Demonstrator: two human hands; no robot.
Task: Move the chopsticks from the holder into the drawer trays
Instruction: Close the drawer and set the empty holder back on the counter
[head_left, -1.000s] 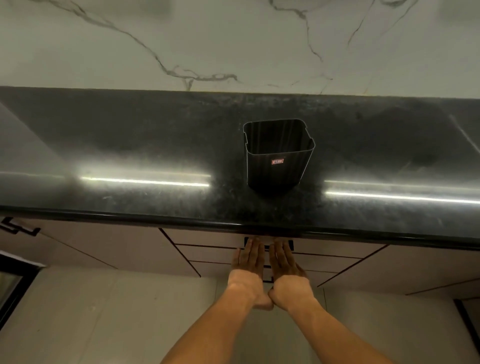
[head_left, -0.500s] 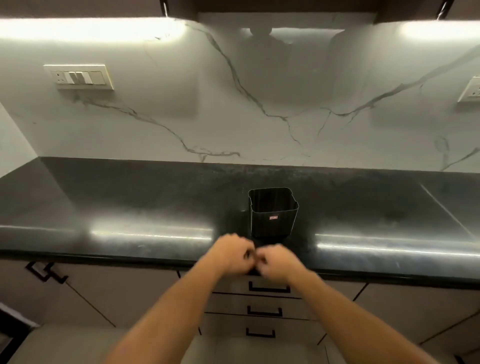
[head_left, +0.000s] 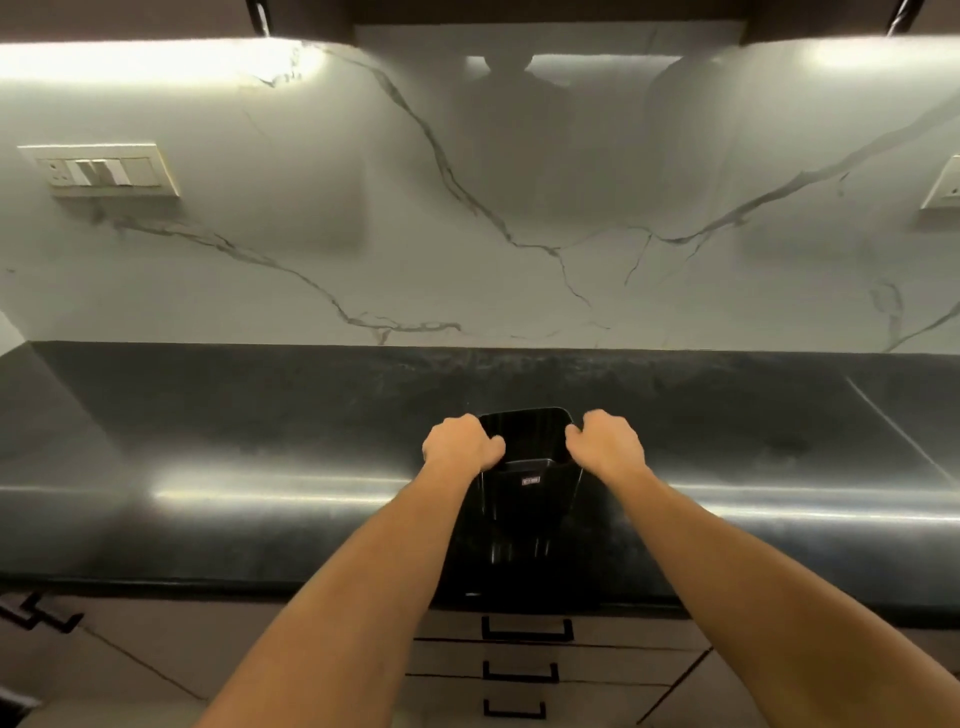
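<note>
A black square holder (head_left: 530, 486) stands on the dark countertop (head_left: 260, 431), slightly right of centre. No chopsticks show inside it. My left hand (head_left: 460, 447) curls over the holder's left rim and my right hand (head_left: 605, 444) curls over its right rim. Both hands grip the holder from either side. Below the counter edge, three stacked drawers (head_left: 527, 631) with black handles are all closed.
A white marble backsplash (head_left: 493, 234) rises behind the counter, with a switch plate (head_left: 104, 171) at the left and a socket (head_left: 943, 187) at the right. Another cabinet handle (head_left: 39, 613) shows at the lower left.
My hands rose from the drawer front to the counter edge, then reached forward and parted onto the two sides of the holder. The camera tilted upward.
</note>
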